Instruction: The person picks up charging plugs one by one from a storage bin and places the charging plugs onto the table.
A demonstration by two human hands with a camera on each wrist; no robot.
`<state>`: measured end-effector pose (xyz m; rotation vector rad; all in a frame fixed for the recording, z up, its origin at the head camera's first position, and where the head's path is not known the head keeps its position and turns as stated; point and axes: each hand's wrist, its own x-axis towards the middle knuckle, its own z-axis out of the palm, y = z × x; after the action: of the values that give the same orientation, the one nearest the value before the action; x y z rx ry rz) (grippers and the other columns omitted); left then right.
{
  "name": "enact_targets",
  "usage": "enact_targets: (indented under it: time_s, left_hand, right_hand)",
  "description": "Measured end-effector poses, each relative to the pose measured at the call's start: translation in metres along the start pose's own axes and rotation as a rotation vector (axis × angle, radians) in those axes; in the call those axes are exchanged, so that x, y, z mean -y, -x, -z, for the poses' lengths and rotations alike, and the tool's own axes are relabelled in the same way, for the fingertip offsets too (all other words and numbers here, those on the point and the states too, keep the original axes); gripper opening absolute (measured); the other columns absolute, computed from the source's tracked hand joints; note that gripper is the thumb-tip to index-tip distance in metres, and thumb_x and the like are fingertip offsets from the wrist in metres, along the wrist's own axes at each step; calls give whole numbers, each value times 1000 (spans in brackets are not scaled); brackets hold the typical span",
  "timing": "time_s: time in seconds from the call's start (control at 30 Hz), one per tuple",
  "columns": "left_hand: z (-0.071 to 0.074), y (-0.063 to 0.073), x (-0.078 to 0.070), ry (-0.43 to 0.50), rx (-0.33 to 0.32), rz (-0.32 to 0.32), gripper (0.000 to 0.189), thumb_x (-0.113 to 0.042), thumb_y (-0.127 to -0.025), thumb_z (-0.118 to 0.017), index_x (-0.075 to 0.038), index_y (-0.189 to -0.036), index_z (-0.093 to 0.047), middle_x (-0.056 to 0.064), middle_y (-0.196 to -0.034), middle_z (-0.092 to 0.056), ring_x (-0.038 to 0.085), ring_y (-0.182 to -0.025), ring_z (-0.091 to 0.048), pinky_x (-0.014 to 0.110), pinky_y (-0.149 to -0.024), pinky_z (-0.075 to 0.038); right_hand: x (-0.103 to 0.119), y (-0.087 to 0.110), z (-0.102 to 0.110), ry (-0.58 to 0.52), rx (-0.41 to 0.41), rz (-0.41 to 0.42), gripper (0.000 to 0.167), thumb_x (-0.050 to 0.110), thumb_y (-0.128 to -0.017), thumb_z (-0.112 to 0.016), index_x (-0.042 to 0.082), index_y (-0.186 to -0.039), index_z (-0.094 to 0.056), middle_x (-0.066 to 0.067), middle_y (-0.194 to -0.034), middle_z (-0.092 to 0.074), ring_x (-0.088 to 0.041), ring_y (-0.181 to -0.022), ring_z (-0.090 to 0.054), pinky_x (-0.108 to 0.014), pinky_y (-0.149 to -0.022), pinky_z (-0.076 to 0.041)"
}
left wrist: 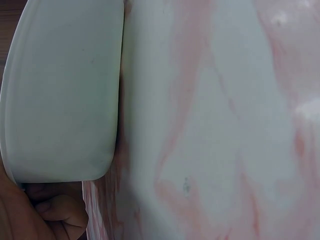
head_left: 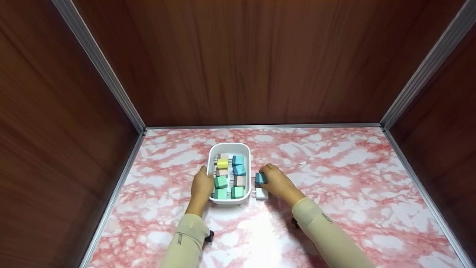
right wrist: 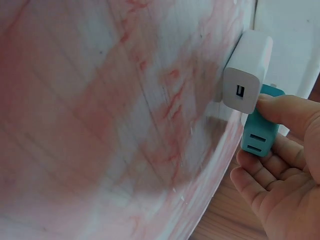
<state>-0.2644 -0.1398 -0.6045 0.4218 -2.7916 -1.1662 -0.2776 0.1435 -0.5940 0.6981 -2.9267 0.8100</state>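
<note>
A white plastic tub [head_left: 231, 149] stands on the table, with USB charger plugs in two rough columns inside. My left hand [head_left: 202, 185] grips the tub's left side; in the left wrist view its fingers curl at the end of the tub wall [left wrist: 65, 100]. Just right of the tub, my right hand [head_left: 279, 183] pinches a teal charger plug [right wrist: 259, 131] between thumb and fingers, its two slots facing the wrist camera. Directly beside it lies a white charger plug [right wrist: 242, 90] with one USB port, its prongs toward the tub.
Inside the tub are green plugs [head_left: 237, 192], a yellow plug [head_left: 222, 163], blue plugs [head_left: 238, 160] and pinkish ones [head_left: 239, 181]. The red-and-white marbled table [head_left: 334, 208] is bordered by metal edging [head_left: 260, 126] and dark wood panels [head_left: 238, 67].
</note>
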Motion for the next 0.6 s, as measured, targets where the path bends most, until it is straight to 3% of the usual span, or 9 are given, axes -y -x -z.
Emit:
enact_targets:
  time_s: [0.17,0.37,0.6]
  left_hand:
    - [0,0,2,7,2,1,31,-14,-101,-50,-3,-129,-59,20,-120,-70,38,-109,-69,56,-89,-52]
    - [1,-1,1,-7,17,16,40,-15,-101,-50,-2,-139,-55,21,-128,-68,39,-114,-67,56,-90,-52]
    - [0,-3,1,-3,18,28,41,-16,-101,-51,-3,-139,-55,21,-128,-68,39,-116,-67,56,-92,-51]
  right_hand:
    - [0,-2,-2,-4,13,-24,38,9,-81,-84,1,-114,-66,-10,-106,-63,-23,-95,-61,-41,-89,-54]
    - [-1,-5,-3,-8,40,-43,37,8,-83,-83,1,-115,-67,-8,-105,-63,-20,-94,-60,-39,-87,-54]
    - [-3,-7,-4,2,62,-58,41,10,-82,-84,1,-119,-66,-11,-111,-63,-24,-100,-61,-41,-93,-53]
